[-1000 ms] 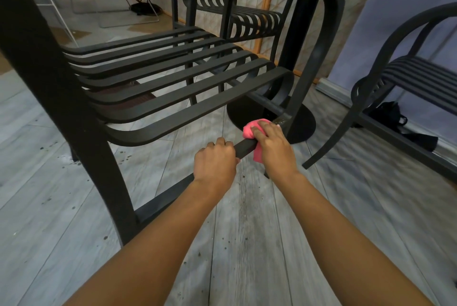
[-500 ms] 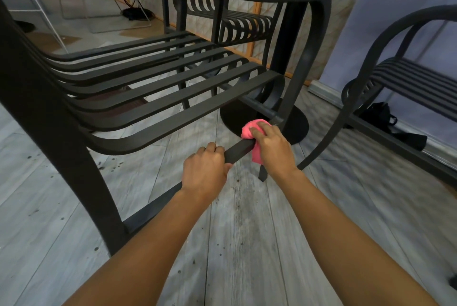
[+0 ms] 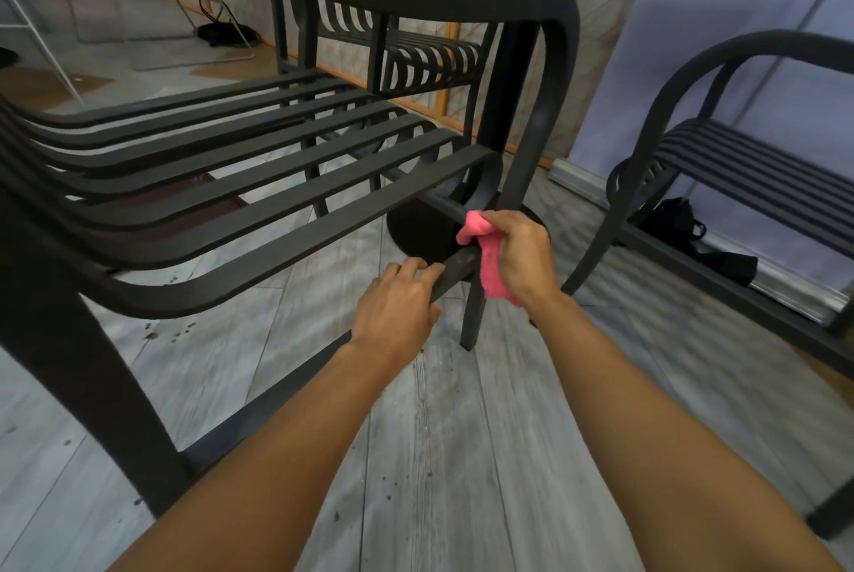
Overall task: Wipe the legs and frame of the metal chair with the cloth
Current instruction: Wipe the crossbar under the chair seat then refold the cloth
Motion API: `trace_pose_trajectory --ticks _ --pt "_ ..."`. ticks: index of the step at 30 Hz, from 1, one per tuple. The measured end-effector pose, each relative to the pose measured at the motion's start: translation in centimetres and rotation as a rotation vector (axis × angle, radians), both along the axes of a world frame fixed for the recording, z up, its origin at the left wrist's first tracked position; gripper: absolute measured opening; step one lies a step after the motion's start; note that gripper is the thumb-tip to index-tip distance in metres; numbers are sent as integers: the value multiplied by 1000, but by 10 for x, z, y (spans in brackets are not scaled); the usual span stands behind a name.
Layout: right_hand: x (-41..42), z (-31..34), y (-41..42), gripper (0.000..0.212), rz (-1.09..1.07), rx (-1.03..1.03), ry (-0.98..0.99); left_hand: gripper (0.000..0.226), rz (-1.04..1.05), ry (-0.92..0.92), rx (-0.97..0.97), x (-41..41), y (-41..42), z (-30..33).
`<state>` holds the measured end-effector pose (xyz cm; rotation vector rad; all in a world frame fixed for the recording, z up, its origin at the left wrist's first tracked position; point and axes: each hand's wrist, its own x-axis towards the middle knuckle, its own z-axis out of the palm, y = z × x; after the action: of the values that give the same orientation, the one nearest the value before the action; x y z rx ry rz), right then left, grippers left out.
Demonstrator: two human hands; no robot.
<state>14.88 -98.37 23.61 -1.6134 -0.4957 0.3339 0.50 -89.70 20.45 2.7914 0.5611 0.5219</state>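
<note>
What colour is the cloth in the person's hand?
Pink. The cloth shows clearly in the head view, gripped by the right hand against the dark chair frame.

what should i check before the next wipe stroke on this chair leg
1. Cloth held: right hand grips the pink cloth - ok.
2. Cloth on metal: it sits where the lower side bar meets the front leg - ok.
3. Chair steadied: left hand holds the bar - ok.
4. Leg below the cloth free to wipe: nothing against it - ok.
5. Leg's foot planted on the floor: looks so - ok.
6. Bar already clean: cannot tell.
</note>
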Motion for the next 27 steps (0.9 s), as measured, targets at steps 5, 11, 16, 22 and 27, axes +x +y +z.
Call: trace_pose_trajectory --ticks 5,11,16,22,27 --pt "14 -22 15 26 31 -176 -48 48 6 -5 -2 3 1 -5" --pt "0 -19 18 26 -17 -440 -381 49 11 -16 16 3 1 -9" --pt "-6 -26 16 25 -60 -532 -691 49 10 -29 17 3 2 -11" --pt "-19 -30 17 24 -70 -415 -618 48 3 -27 10 4 3 -12" --pt "-29 -37 13 19 -139 -358 -689 40 27 -27 -22 4 2 -10"
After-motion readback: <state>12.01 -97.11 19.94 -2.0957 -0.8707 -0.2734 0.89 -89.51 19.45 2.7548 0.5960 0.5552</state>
